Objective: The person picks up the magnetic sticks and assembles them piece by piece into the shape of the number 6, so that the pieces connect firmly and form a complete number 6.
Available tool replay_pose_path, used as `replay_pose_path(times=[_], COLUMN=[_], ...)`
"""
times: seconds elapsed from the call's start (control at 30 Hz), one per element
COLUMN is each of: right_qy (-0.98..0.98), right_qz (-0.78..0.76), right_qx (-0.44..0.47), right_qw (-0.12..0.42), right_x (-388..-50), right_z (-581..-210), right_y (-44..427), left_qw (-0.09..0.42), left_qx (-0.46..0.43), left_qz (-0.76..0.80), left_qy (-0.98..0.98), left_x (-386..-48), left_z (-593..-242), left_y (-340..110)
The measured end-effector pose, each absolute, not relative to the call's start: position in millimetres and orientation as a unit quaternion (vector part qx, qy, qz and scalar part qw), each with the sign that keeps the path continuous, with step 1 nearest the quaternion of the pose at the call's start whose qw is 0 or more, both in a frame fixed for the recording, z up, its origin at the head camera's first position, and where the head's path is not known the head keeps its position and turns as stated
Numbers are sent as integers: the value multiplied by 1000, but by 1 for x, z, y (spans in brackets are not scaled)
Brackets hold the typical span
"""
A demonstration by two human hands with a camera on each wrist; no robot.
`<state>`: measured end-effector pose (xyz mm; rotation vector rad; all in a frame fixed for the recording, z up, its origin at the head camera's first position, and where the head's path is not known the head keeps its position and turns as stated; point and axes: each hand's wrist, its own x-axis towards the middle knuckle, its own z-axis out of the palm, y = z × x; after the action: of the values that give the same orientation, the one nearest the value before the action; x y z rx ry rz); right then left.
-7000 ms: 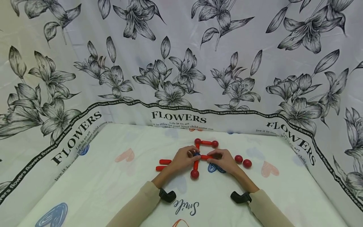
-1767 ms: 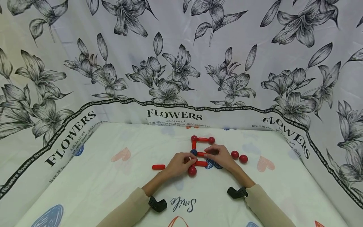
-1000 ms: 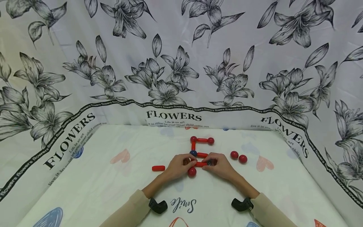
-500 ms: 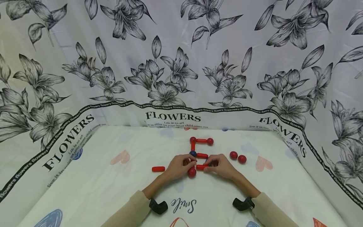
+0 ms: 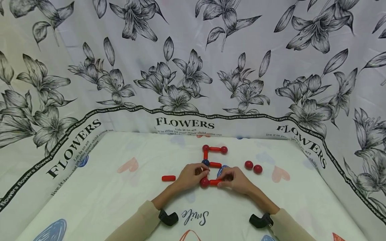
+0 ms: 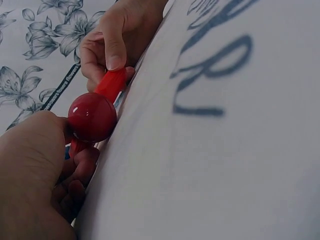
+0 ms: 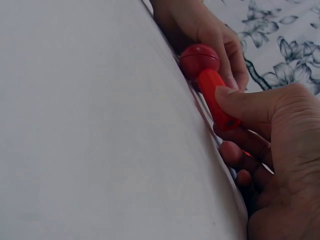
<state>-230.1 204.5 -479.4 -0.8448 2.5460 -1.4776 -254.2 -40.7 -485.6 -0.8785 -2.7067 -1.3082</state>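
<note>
Red rods and balls join into a flat figure on the cloth: a top red ball (image 5: 205,147), a blue ball (image 5: 205,163) midway, and a bottom red ball (image 5: 204,182). A red rod (image 5: 215,164) sticks out rightward from the blue ball. My left hand (image 5: 190,177) holds the lower upright rod, mostly hidden by its fingers, just above the bottom ball. Between thumb and fingers, my right hand (image 5: 236,180) pinches another red rod (image 7: 212,97), whose far end meets the bottom ball (image 7: 199,61). How deep it sits there I cannot tell.
One loose red rod (image 5: 168,178) lies left of my left hand. Two loose red balls (image 5: 248,165) sit side by side on the right. A flower-printed curtain (image 5: 187,83) hangs behind the printed white cloth (image 5: 99,201).
My right hand has left the middle rod, gripped the loose rod beside the figure and brought it down against the bottom ball. Seven seconds ago two rods lay at left; now one does.
</note>
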Motion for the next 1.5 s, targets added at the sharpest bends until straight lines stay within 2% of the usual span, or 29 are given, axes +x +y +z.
replay_pose_path(times=[0.43,0.7,1.0,1.5], right_qy=[820,819,821,820], right_qz=[-484,-481,-477,-476], right_qx=[-299,-306,-311,-313], right_qw=[69,57,48,57], right_x=[-219,-220,-215,-212], right_z=[-457,-460,-460,-457], right_y=[199,198,194,194], left_qw=[-4,101,147,99], left_qx=[-268,-259,-308,-303], left_qz=[-415,-399,-283,-201], left_qy=[-870,-874,-896,-926], left_x=[-254,-274,-280,-281], left_z=[-476,-470,-475,-469], left_y=[-39,-16,-9,-10])
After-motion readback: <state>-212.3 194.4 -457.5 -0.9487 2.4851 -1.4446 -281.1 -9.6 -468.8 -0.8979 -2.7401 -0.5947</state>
